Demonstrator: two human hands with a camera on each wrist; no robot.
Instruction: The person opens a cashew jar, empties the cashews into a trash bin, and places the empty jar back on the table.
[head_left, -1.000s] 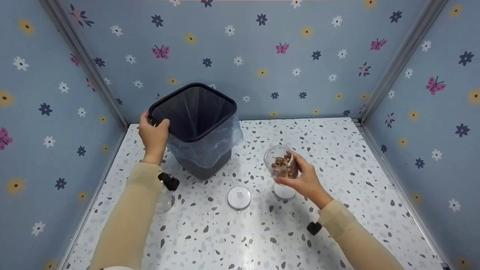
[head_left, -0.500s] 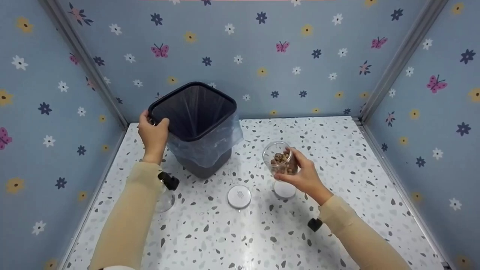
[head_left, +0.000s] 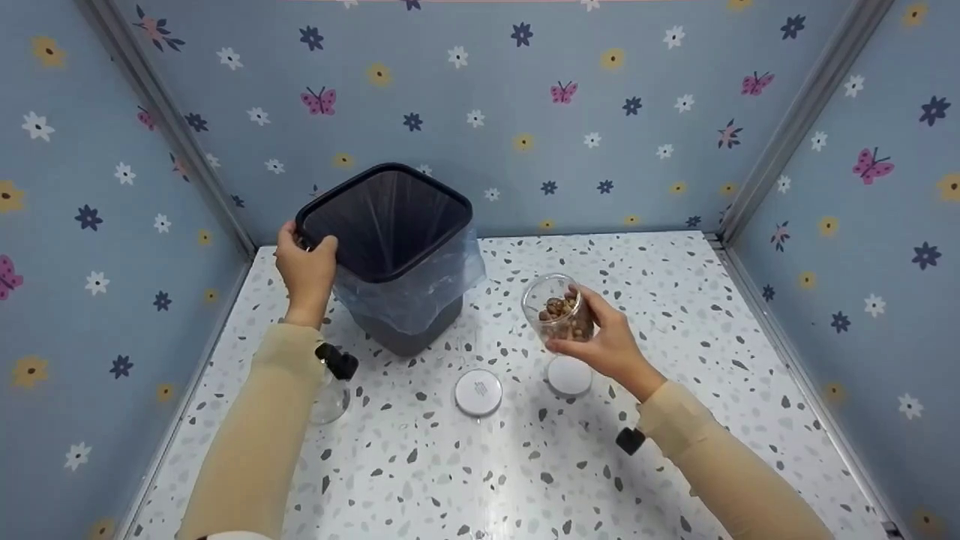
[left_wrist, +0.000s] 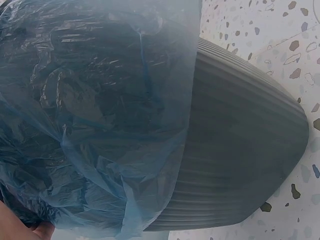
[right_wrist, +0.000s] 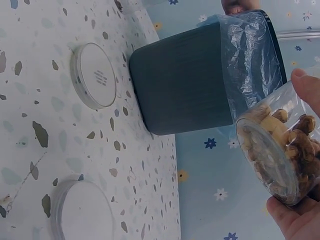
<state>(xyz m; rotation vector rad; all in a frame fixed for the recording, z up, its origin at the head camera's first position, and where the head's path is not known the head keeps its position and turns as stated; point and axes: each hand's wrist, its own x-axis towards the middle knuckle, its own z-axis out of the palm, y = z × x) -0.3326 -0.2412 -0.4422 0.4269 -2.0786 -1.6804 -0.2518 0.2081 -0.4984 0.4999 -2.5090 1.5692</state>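
My left hand (head_left: 307, 271) grips the left edge of a dark grey trash bin (head_left: 409, 341), thumb over the rim. A bluish clear bin liner (head_left: 420, 304) is folded over the bin's rim. In the left wrist view, the liner (left_wrist: 105, 120) covers much of the ribbed bin (left_wrist: 240, 135). My right hand (head_left: 613, 346) holds a clear, lidless jar (head_left: 553, 330) above the table, right of the bin, its mouth tilted. Inside are brown and tan pieces (right_wrist: 300, 142) that look like small dried mushrooms. The jar's base (right_wrist: 262, 160) faces the right wrist camera.
Two round white lids lie on the speckled table (head_left: 450, 472): one lid (head_left: 478, 393) at the middle, another lid (head_left: 570, 375) below the jar. A clear container (head_left: 330, 405) stands partly hidden behind my left wrist. Flower-patterned walls (head_left: 487, 97) enclose the back and sides.
My right hand has moved the jar slightly up and to the left in the head view, uncovering more of the lid below it. My left hand and the bin have stayed put.
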